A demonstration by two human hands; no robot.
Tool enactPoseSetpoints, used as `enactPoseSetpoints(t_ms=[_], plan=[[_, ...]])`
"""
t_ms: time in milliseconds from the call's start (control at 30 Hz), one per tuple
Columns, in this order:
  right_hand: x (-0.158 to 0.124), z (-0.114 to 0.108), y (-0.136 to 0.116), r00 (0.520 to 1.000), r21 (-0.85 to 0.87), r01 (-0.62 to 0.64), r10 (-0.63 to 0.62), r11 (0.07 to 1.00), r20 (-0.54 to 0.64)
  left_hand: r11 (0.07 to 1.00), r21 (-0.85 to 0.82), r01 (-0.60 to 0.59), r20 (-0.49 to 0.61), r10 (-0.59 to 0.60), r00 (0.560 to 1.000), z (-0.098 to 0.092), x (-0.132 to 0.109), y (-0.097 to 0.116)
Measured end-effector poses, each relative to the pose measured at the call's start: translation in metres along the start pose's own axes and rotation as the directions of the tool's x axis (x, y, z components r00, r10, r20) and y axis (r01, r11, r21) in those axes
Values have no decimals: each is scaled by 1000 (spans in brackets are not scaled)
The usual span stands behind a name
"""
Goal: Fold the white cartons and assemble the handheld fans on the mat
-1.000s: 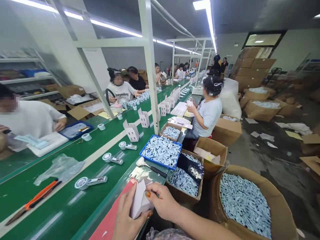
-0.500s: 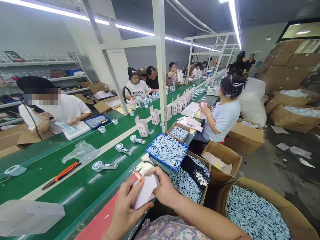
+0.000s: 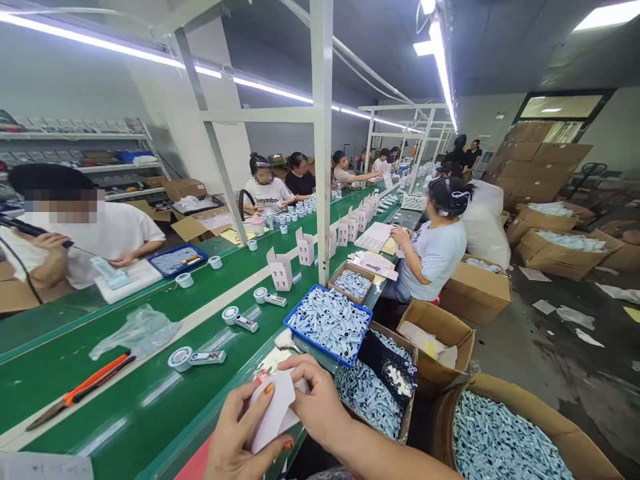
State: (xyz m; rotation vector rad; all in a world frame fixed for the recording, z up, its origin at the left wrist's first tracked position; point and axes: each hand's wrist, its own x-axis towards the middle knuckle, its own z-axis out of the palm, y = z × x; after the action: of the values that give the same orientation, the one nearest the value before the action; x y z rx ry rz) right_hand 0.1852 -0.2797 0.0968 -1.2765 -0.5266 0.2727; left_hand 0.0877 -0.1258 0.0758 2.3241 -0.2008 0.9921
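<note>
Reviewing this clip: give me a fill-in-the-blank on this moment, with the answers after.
The left hand and right hand hold a flattened ____ carton.
The tray of small parts nearest the hands is ____.
The orange-handled tool lies on the ____ conveyor belt.

Missing words: white, blue, green.

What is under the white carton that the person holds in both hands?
Under the white carton, held by the left hand and right hand, a red sheet shows at the edge of the green belt. The hands and carton cover the spot directly beneath.
</note>
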Motion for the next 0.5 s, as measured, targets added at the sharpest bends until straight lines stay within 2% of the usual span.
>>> enactPoseSetpoints(t_ms=[267, 367, 500], plan=[[-7, 7, -6, 998, -71, 17, -13, 997, 54, 998, 52, -25, 134, 18, 991, -9, -16, -12], [-9, 15, -9, 997, -80, 66, -63, 995, 47, 1000, 22, 16, 119, -19, 993, -10, -21, -19], [-10, 27, -8, 989, -70, 107, -99, 992, 108, 1000, -13, 14, 56, -13, 998, -20, -23, -28]])
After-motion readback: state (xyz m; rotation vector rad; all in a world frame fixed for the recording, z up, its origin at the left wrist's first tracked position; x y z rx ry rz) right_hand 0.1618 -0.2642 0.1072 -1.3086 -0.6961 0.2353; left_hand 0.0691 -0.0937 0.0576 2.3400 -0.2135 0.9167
